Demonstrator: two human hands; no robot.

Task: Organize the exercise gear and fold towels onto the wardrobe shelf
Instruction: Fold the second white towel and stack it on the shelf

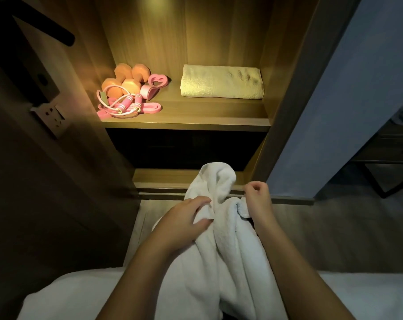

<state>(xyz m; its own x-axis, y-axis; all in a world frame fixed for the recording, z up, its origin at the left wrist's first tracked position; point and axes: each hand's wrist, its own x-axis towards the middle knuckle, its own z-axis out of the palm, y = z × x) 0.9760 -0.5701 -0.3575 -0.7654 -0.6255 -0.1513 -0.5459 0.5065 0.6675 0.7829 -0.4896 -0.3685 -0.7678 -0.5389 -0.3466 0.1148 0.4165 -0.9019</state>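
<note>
A loose white towel [221, 239] hangs bunched in front of me, below the wardrobe. My left hand [186, 218] grips a fold of it on its left side. My right hand [258, 199] has its fingers curled above the towel's right edge, which drapes against the palm side; whether it pinches the cloth is not plain. On the lit wardrobe shelf [196, 118] lies a folded cream towel [222, 82] at the right. Pink dumbbells [124, 80], a pink skipping rope [126, 105] and pink resistance bands [154, 85] lie in a heap at the shelf's left.
A dark lower compartment [184, 148] sits under the shelf, with a wooden base ledge [163, 179] below it. The open wardrobe door [34, 112] with a socket plate stands at the left. A blue wall [346, 100] rises at the right. White bedding [80, 296] spreads along the bottom.
</note>
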